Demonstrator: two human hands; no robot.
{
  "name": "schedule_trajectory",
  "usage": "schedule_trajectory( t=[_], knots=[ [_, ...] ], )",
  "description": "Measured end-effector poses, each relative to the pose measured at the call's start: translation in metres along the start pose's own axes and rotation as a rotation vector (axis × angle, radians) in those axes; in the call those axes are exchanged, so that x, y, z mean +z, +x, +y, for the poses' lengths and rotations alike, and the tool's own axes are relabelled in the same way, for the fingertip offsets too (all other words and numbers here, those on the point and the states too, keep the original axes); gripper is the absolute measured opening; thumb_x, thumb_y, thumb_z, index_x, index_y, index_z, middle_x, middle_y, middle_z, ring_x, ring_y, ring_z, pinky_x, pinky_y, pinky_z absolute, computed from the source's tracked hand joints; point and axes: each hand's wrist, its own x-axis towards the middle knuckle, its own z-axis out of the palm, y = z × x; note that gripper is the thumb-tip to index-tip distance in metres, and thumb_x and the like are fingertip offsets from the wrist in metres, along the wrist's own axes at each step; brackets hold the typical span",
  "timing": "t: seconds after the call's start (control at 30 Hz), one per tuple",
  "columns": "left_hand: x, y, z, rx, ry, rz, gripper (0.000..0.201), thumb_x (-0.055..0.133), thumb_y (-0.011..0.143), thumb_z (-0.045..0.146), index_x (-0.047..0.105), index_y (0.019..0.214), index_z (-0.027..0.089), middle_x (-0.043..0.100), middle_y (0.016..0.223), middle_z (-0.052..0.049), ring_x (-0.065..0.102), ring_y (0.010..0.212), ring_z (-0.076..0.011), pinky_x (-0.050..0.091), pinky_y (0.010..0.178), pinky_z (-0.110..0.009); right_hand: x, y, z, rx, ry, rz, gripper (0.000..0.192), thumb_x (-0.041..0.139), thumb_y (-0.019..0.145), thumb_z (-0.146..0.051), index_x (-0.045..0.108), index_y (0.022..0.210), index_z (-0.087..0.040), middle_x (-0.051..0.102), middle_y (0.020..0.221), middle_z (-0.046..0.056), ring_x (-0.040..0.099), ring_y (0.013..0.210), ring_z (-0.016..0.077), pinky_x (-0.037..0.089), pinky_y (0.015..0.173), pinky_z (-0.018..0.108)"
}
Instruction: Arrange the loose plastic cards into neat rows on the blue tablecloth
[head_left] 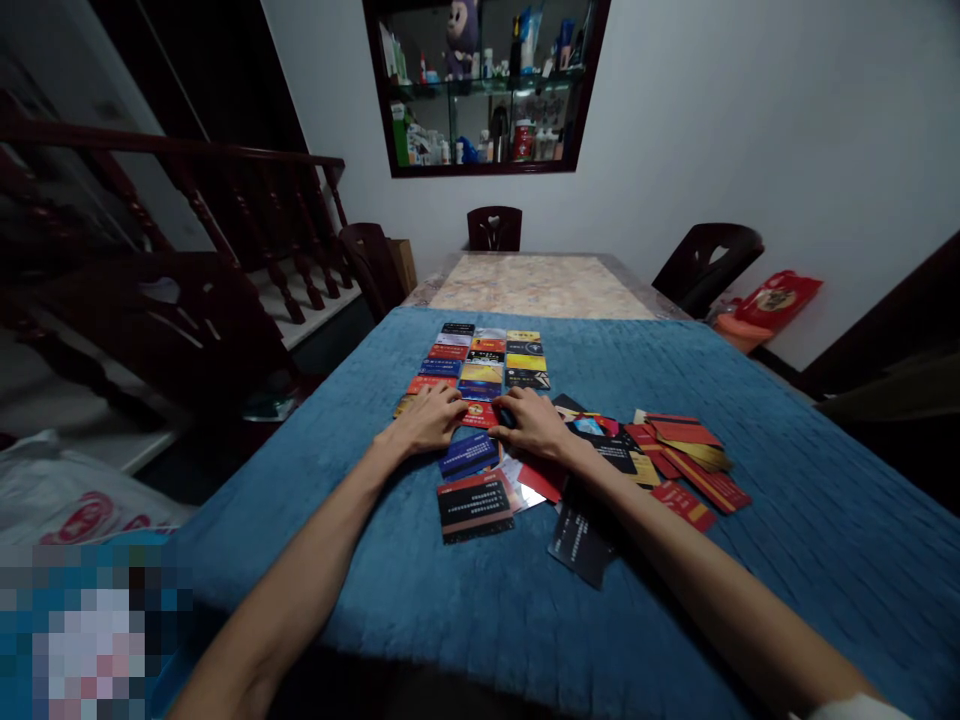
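A dark chair [509, 231] stands below a glass-shelved wall cabinet [484, 171].

You are looking at a blue cloth [337, 590]; on it you are seeing a dark blue card [466, 457] printed in white, a black card [475, 505] crossed by a brown band, and a red card [707, 477] striped with gold. Beyond the cloth, a mottled beige tabletop [536, 286] is showing.
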Motion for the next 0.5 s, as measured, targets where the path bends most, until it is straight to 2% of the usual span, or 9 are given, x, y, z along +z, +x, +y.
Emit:
schedule_trajectory(
  t=[0.23, 0.5],
  knots=[
    [0.0037, -0.0020, 0.0004, -0.006, 0.000, 0.028, 0.022, 0.050, 0.094, 0.022, 0.070, 0.104, 0.018, 0.064, 0.105, -0.011, 0.053, 0.104, -0.0264, 0.046, 0.088, -0.043, 0.0023, -0.0003, 0.0002, -0.009, 0.002, 0.023, 0.047, 0.058, 0.092, -0.054, 0.063, 0.125, -0.021, 0.063, 0.120, 0.012, 0.056, 0.108, 0.0274, 0.040, 0.081, 0.036],
    [0.0001, -0.0058, 0.0027, -0.012, 0.034, 0.013, 0.023, 0.048, 0.096, 0.023, 0.069, 0.102, 0.017, 0.066, 0.107, -0.010, 0.055, 0.105, -0.0258, 0.046, 0.088, -0.041, -0.0004, 0.0000, -0.0019, -0.006, 0.004, -0.004, 0.041, 0.061, 0.092, -0.050, 0.066, 0.121, -0.021, 0.063, 0.121, 0.012, 0.056, 0.108, 0.0277, 0.041, 0.081, 0.037]
  ],
)
